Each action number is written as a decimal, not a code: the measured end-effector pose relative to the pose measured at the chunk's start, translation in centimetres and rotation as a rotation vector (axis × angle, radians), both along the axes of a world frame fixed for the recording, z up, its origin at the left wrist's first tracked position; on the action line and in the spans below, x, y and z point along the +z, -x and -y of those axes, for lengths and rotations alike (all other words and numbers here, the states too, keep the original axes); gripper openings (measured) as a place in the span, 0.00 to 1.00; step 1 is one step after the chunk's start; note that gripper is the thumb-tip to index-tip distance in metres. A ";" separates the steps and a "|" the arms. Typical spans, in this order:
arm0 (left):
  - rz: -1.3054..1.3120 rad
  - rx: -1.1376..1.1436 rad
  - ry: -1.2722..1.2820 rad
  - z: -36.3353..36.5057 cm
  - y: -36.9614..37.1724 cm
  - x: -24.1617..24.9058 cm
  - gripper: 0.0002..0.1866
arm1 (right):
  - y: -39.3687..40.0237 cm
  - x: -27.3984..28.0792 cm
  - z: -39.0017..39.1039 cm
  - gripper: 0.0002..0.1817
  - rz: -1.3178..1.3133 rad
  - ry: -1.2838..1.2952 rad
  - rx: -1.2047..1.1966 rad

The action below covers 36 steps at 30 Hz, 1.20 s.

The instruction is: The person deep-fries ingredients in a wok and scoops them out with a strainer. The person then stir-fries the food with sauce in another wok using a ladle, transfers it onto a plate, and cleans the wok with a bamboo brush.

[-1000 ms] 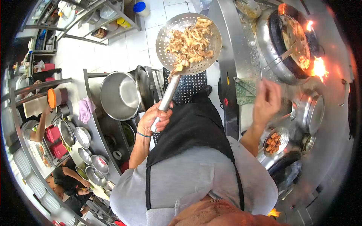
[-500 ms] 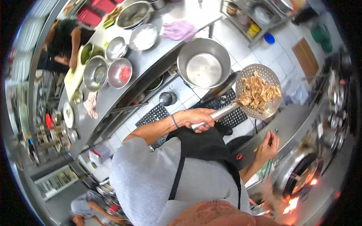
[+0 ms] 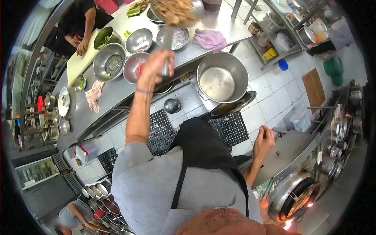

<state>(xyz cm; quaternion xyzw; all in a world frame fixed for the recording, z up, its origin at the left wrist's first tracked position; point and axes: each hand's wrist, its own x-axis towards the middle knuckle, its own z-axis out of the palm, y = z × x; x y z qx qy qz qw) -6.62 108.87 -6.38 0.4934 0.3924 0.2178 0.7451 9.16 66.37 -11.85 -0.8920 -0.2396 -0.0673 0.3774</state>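
Note:
My left hand (image 3: pixel 156 64) is raised and grips the steel handle of a perforated skimmer (image 3: pixel 177 11) heaped with fried brown strips. The skimmer hangs over the steel prep counter (image 3: pixel 113 94), above several metal bowls (image 3: pixel 140 39). My right hand (image 3: pixel 264 140) hangs low beside the stove counter (image 3: pixel 291 150), fingers loosely apart and holding nothing. I wear a grey shirt and a black apron.
A big empty steel pot (image 3: pixel 217 80) stands on the floor below the counter, with black mats (image 3: pixel 231 127) beside it. A pink cloth (image 3: pixel 210 39) lies on the counter. A wok (image 3: pixel 295 194) sits over flames at lower right. Another person's hands (image 3: pixel 80 46) work at a cutting board.
I have turned from the stove toward the prep counter. My left hand has swung the loaded skimmer up and over the bowls. The right hand has dropped beside the stove counter.

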 end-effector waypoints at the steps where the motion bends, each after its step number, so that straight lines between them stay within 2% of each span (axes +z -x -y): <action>1: -0.008 0.049 -0.071 -2.3 -1.0 0.0 0.07 | 0.2 -0.2 0.0 0.06 -0.025 0.025 0.000; 3: -0.003 0.174 -0.132 -5.9 -3.3 0.1 0.08 | 0.9 -0.9 0.3 0.06 -0.081 0.073 0.001; 8: -0.192 0.229 -0.234 -14.5 -5.0 -3.9 0.09 | 1.5 -5.9 3.6 0.07 -0.141 0.157 -0.054; 13: -0.389 0.315 -0.421 -14.0 -5.2 -3.2 0.10 | 2.6 -8.0 6.7 0.07 -0.170 0.157 -0.131; 17: -0.457 0.318 -0.650 -14.7 -3.9 -4.1 0.14 | 3.1 -8.9 8.6 0.07 -0.215 0.169 -0.174; 18: -0.461 0.384 -0.724 -14.0 -3.8 -3.7 0.19 | 3.1 -8.9 8.9 0.07 -0.221 0.166 -0.175; 21: -0.485 0.352 -0.754 -11.9 -3.1 -1.6 0.22 | 2.8 -9.1 9.6 0.08 -0.231 0.156 -0.173; 22: -0.464 0.380 -0.766 -10.4 -3.2 -0.9 0.19 | 2.7 -9.2 9.8 0.08 -0.233 0.149 -0.172; 25: -0.337 0.190 -0.592 -3.7 -2.8 2.5 0.16 | 1.8 -9.9 10.9 0.08 -0.295 0.138 -0.162; 29: -0.141 0.253 -0.211 7.4 -3.5 2.8 0.06 | 0.0 -10.3 13.7 0.07 -0.217 0.063 -0.142; 30: 0.034 0.125 -0.127 10.1 -3.6 2.4 0.03 | -0.4 -9.5 14.5 0.08 -0.218 0.058 -0.146; 31: 0.023 -0.029 0.011 10.4 -3.6 0.4 0.02 | -0.7 -8.6 15.5 0.08 -0.226 0.054 -0.171; 32: 0.188 -0.178 0.118 12.1 -4.5 -1.3 0.04 | -0.8 -9.1 16.9 0.08 -0.255 0.007 -0.220; 33: 0.129 -0.284 0.283 13.2 -5.8 -2.6 0.05 | -1.1 -10.6 18.8 0.08 -0.191 -0.016 -0.230; 35: 0.060 -0.346 0.649 17.9 -9.6 -4.1 0.09 | -0.8 -9.9 21.8 0.08 -0.143 -0.057 -0.245; 36: 0.034 -0.446 0.685 20.2 -11.6 -5.1 0.11 | -0.3 -9.5 23.3 0.08 -0.175 -0.059 -0.327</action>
